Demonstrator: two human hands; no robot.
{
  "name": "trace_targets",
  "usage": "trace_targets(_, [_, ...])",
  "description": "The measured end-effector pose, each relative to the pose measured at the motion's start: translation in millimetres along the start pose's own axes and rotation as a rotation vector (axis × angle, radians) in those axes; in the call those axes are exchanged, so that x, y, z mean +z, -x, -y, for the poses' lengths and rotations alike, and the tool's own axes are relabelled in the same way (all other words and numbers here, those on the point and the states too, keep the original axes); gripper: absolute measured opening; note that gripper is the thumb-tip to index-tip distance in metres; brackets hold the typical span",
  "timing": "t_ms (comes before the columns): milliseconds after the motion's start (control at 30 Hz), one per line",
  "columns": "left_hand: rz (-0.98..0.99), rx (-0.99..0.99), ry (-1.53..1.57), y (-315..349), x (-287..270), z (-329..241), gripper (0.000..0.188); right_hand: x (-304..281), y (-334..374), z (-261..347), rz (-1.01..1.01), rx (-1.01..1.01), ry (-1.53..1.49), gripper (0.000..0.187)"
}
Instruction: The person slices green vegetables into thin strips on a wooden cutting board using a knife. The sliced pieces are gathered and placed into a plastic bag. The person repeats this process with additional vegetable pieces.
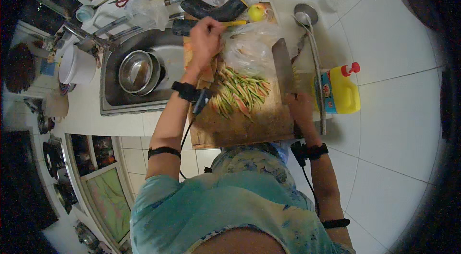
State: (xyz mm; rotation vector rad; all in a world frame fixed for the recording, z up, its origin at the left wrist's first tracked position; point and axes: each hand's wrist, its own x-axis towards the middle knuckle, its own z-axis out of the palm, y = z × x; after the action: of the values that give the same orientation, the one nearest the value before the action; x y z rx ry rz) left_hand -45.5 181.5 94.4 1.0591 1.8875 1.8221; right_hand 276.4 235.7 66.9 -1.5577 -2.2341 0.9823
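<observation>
A cleaver (282,64) stands at the right side of the wooden cutting board (240,131), its broad blade pointing away from me. My right hand (300,106) is closed around its handle. Cut strips (241,93), green with pale and reddish parts, lie heaped mid-board. Beyond them rests a clear plastic bag (249,52) with something pale inside. My left hand (206,40) is over the board's far left, fingers curled together; what they hold, if anything, is hidden. Close to its fingertips is a yellow handle (234,23) of some tool.
Left of the board, the steel sink (108,95) holds nested metal bowls (137,74). A yellow jug with a red cap (343,91) and a ladle (306,15) are on the right. A yellow-green apple (256,12) and a black curved pipe (216,10) lie behind.
</observation>
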Motion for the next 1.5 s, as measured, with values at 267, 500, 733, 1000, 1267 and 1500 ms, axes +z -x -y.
trace_targets(267, [0.094,0.310,-0.760,40.3,-57.9,62.8,0.012,-19.2,19.3,13.2,-0.061,-0.224,0.134,0.032])
trace_targets(500, [0.029,0.433,-0.790,37.2,-49.3,50.4,0.010,-48.2,59.6,18.1,0.018,-0.262,0.218,0.025])
trace_targets(733, [0.194,0.404,-0.410,16.9,-16.8,-36.6,0.011,-36.1,36.0,52.5,-0.091,-0.588,0.491,0.025])
trace_targets(1000, [0.892,0.550,-0.248,71.8,28.6,-83.1,0.036,0.1,-24.9,64.1,-0.196,-0.738,0.698,0.021])
trace_targets(1267, [0.892,0.664,-0.583,84.9,28.8,-47.0,0.065,1.8,-34.0,61.4,-0.350,-0.896,0.674,0.018])
trace_targets(1500, [0.887,0.647,-0.649,69.2,37.1,-23.2,0.066,-4.1,-30.4,59.7,-0.247,-0.844,0.794,0.014])
